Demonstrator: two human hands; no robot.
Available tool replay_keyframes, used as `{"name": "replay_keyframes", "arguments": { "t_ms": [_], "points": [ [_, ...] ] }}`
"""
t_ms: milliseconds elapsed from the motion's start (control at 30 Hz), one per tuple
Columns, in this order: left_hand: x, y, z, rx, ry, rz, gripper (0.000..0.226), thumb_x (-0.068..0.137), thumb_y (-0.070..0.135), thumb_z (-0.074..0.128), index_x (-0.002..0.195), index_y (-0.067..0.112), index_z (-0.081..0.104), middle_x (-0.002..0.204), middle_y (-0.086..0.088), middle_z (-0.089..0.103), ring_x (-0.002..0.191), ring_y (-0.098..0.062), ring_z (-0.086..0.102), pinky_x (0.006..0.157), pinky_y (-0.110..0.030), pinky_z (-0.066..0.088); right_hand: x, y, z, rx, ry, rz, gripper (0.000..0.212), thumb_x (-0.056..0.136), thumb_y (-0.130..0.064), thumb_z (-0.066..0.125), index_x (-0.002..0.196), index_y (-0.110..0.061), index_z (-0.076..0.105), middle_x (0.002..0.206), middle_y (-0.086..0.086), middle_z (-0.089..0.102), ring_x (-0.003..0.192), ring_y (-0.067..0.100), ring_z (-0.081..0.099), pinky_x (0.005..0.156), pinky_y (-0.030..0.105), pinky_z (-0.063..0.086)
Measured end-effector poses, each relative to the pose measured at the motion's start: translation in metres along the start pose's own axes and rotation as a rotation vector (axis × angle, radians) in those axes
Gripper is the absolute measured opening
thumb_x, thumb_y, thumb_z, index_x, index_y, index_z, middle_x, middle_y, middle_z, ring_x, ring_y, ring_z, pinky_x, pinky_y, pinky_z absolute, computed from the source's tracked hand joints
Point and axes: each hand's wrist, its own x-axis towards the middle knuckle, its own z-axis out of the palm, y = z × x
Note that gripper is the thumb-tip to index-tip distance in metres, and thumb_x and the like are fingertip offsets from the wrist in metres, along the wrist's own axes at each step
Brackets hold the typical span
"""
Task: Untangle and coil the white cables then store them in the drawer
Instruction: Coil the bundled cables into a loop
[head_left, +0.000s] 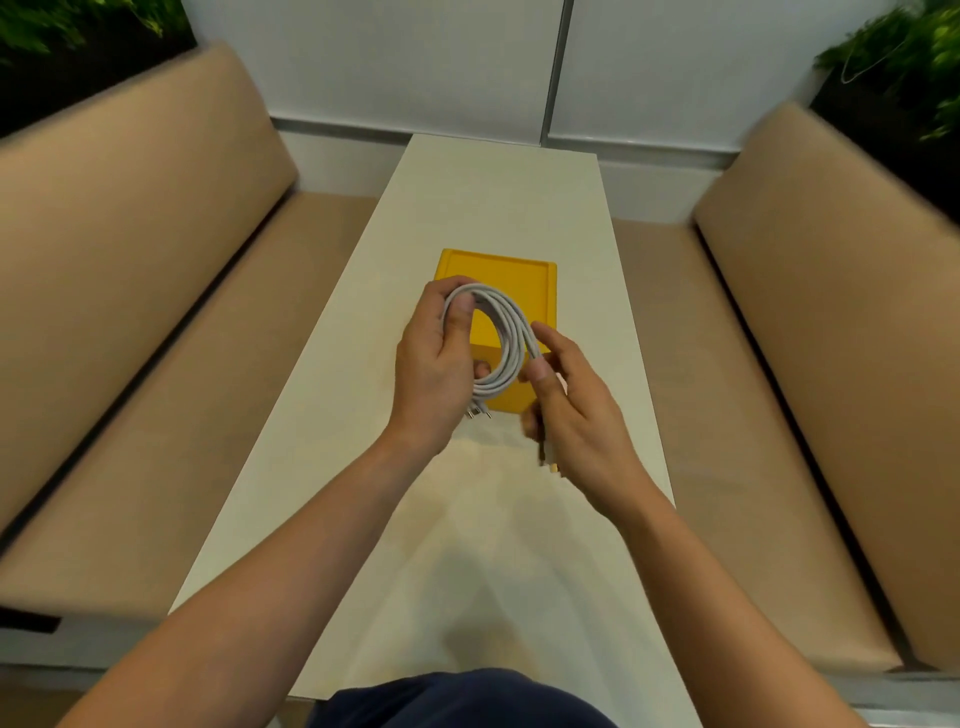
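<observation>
A coil of white cable (506, 332), wound in several loops, hangs in the air just above a yellow drawer box (524, 283) on the white table (498, 197). My left hand (434, 371) grips the coil's left side, thumb over the top strands. My right hand (579, 410) pinches the right side of the coil between thumb and forefinger. Cable plugs (477, 413) stick out below my left hand. A blurred cable end (548, 460) shows under my right palm. The drawer's front is hidden behind the coil and hands.
Tan cushioned benches run along both sides of the narrow table, one on the left (171, 322) and one on the right (810, 322). A white wall (467, 67) closes the far end. Green plants (904, 67) stand in the upper corners.
</observation>
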Motion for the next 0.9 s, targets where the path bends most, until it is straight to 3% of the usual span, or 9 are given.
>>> {"name": "replay_keyframes", "arguments": {
  "t_ms": [67, 200, 333, 400, 500, 633, 733, 833, 900],
  "points": [
    [0.001, 0.006, -0.002, -0.044, -0.014, 0.005, 0.02, 0.111, 0.024, 0.043, 0.119, 0.017, 0.06, 0.083, 0.009, 0.058, 0.051, -0.006, 0.052, 0.054, -0.032, 0.05, -0.001, 0.002, -0.009, -0.149, 0.003, -0.066, 0.039, 0.11, -0.032, 0.04, 0.147, -0.026, 0.051, 0.084, -0.025, 0.059, 0.07, -0.002, 0.055, 0.064, 0.013, 0.043],
    [-0.003, 0.02, 0.002, -0.145, -0.082, 0.027, 0.019, 0.111, 0.019, 0.042, 0.116, 0.016, 0.06, 0.079, 0.009, 0.055, 0.049, -0.006, 0.048, 0.05, -0.026, 0.046, -0.008, 0.0, -0.012, -0.332, 0.024, -0.182, 0.043, 0.107, -0.038, 0.033, 0.14, -0.019, 0.053, 0.091, -0.026, 0.053, 0.08, -0.008, 0.055, 0.074, 0.005, 0.04],
    [-0.008, 0.024, 0.004, -0.154, -0.125, 0.01, 0.019, 0.111, 0.018, 0.043, 0.116, 0.011, 0.06, 0.077, 0.01, 0.054, 0.048, -0.005, 0.046, 0.047, -0.02, 0.042, -0.006, 0.008, -0.008, -0.456, -0.051, -0.151, 0.017, 0.11, -0.03, 0.037, 0.113, -0.026, 0.053, 0.091, -0.011, 0.057, 0.08, 0.005, 0.055, 0.068, 0.013, 0.04],
    [-0.01, 0.022, 0.003, -0.15, -0.144, -0.002, 0.02, 0.111, 0.018, 0.043, 0.116, 0.01, 0.06, 0.071, 0.013, 0.055, 0.046, -0.005, 0.045, 0.047, -0.021, 0.042, 0.003, 0.009, -0.01, -0.57, -0.076, -0.141, 0.016, 0.109, -0.024, 0.043, 0.114, -0.023, 0.058, 0.1, -0.007, 0.056, 0.087, 0.009, 0.054, 0.073, 0.018, 0.041],
    [-0.01, 0.019, 0.0, -0.102, -0.164, -0.002, 0.02, 0.111, 0.021, 0.044, 0.117, 0.013, 0.06, 0.067, 0.017, 0.057, 0.046, -0.007, 0.046, 0.05, -0.027, 0.045, 0.015, 0.003, -0.01, -0.518, -0.161, -0.003, 0.018, 0.108, -0.022, 0.045, 0.108, -0.031, 0.06, 0.096, -0.009, 0.065, 0.084, 0.009, 0.064, 0.074, 0.028, 0.05],
    [-0.005, 0.014, -0.008, 0.02, -0.144, 0.052, 0.017, 0.11, 0.024, 0.046, 0.113, 0.025, 0.062, 0.084, 0.021, 0.063, 0.063, -0.006, 0.055, 0.065, -0.026, 0.048, 0.028, 0.0, -0.008, -0.63, -0.103, 0.001, 0.024, 0.107, -0.03, 0.048, 0.109, -0.024, 0.071, 0.092, -0.004, 0.071, 0.084, 0.024, 0.063, 0.074, 0.04, 0.054],
    [-0.005, 0.009, -0.014, 0.072, -0.127, 0.043, 0.017, 0.109, 0.026, 0.046, 0.113, 0.028, 0.063, 0.08, 0.027, 0.062, 0.073, 0.002, 0.056, 0.074, -0.024, 0.044, 0.039, 0.001, -0.008, -0.453, -0.057, 0.075, 0.024, 0.105, -0.027, 0.051, 0.101, -0.021, 0.074, 0.086, 0.0, 0.074, 0.08, 0.02, 0.069, 0.078, 0.048, 0.059],
    [-0.007, 0.006, -0.017, 0.08, -0.131, 0.049, 0.017, 0.11, 0.025, 0.046, 0.115, 0.026, 0.062, 0.076, 0.028, 0.06, 0.074, 0.004, 0.056, 0.072, -0.017, 0.042, 0.044, -0.001, -0.006, -0.114, -0.009, 0.146, 0.021, 0.106, -0.016, 0.052, 0.102, -0.009, 0.072, 0.083, 0.008, 0.073, 0.076, 0.021, 0.074, 0.08, 0.043, 0.064],
    [-0.007, 0.006, -0.019, 0.09, -0.128, 0.072, 0.017, 0.11, 0.025, 0.046, 0.116, 0.024, 0.062, 0.085, 0.023, 0.063, 0.08, 0.005, 0.058, 0.073, -0.011, 0.042, 0.045, -0.003, -0.005, 0.087, -0.005, 0.168, 0.021, 0.107, -0.013, 0.052, 0.107, 0.0, 0.068, 0.085, 0.01, 0.074, 0.082, 0.024, 0.077, 0.085, 0.042, 0.064]
  ]
}}
